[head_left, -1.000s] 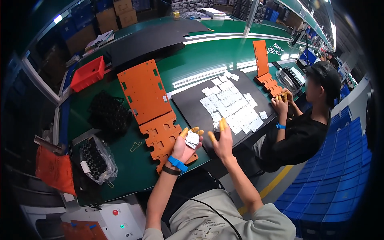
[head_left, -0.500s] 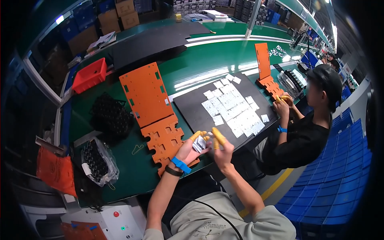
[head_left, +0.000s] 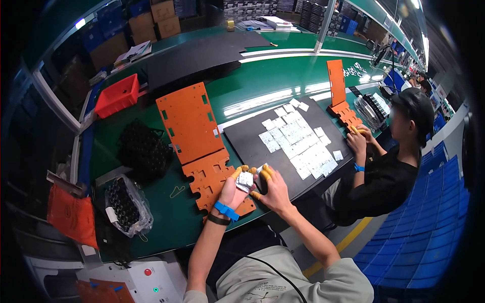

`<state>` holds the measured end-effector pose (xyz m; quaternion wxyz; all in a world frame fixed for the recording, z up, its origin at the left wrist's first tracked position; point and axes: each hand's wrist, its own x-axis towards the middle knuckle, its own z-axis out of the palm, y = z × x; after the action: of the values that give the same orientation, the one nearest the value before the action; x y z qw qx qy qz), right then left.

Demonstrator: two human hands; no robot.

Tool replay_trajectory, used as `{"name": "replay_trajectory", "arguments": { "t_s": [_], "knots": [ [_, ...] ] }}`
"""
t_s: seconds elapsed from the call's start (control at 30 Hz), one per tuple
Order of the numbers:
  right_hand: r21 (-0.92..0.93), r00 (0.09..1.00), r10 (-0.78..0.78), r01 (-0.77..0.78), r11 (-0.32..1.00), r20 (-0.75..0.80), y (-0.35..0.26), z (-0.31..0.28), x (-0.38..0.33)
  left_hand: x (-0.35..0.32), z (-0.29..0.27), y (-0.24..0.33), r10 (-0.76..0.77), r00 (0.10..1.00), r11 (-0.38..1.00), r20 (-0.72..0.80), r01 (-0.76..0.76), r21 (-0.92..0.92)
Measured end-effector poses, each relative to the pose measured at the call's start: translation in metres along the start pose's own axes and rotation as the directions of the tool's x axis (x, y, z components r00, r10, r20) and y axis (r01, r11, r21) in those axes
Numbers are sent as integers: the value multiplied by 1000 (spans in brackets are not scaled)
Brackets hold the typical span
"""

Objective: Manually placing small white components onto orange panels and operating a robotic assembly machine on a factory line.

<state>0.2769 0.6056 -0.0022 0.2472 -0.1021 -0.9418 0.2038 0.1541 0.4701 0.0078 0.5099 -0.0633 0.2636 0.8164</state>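
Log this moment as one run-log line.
left hand: holds small grey part | right hand: fingertips at part | below: orange plate | right: black mat with white pieces

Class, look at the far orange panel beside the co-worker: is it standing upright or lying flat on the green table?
Upright. The far orange panel stands on its lower edge above its orange base, while the near orange panel lies flat on the green table.

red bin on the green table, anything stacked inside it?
No: the red bin on the green table shows only its bare inside.
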Motion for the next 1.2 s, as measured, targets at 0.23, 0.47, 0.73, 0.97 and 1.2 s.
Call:
{"name": "replay_trajectory", "arguments": {
  "t_s": [0.23, 0.47, 0.73, 0.97, 1.2],
  "knots": [
    [406, 944, 227, -115, 907, -241, 1, -1, 2, 3, 0, 4, 20, 1000, 996, 23, -22, 86],
    [324, 946, -221, 291, 900, -237, -29, -15, 31, 17, -6, -17, -4, 998, 1000, 55, 4, -1],
    [-206, 997, 31, -17, 978, 65, 37, 28, 40, 3, 3, -2, 59, 998, 995, 24, -57, -88],
    [71, 998, 37, -40, 997, 44, -1, 9, 10, 4, -3, 15, 57, 996, 996, -72, -61, -58],
    [272, 980, 60, -7, 962, -188, 5, 11, 14, 4, -12, 14, 80, 996, 977, -39, -70, 203]
  ]
}}
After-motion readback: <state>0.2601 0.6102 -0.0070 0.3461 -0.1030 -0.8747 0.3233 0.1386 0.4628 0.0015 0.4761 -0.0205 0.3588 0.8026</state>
